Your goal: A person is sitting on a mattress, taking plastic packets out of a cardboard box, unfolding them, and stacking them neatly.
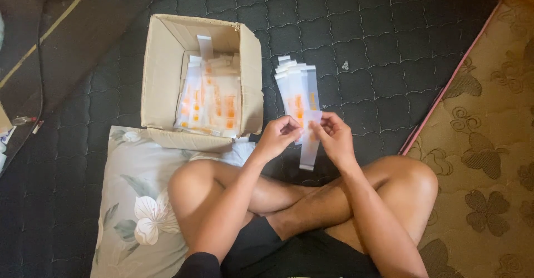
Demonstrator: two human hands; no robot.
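I sit cross-legged on a dark quilted mat. Both hands hold one long clear plastic packet (309, 147) with orange print, upright in front of me. My left hand (278, 136) pinches its upper left edge, and my right hand (332, 136) pinches its upper right edge. Just beyond my hands a small pile of the same packets (296, 86) lies on the mat. An open cardboard box (161, 72) to the left holds several more packets (211, 97).
A floral pillow (130, 200) lies under my left knee, touching the box's near flap. A beige patterned mat (484, 144) with a pink edge runs along the right. Cables and small objects sit at the far left edge.
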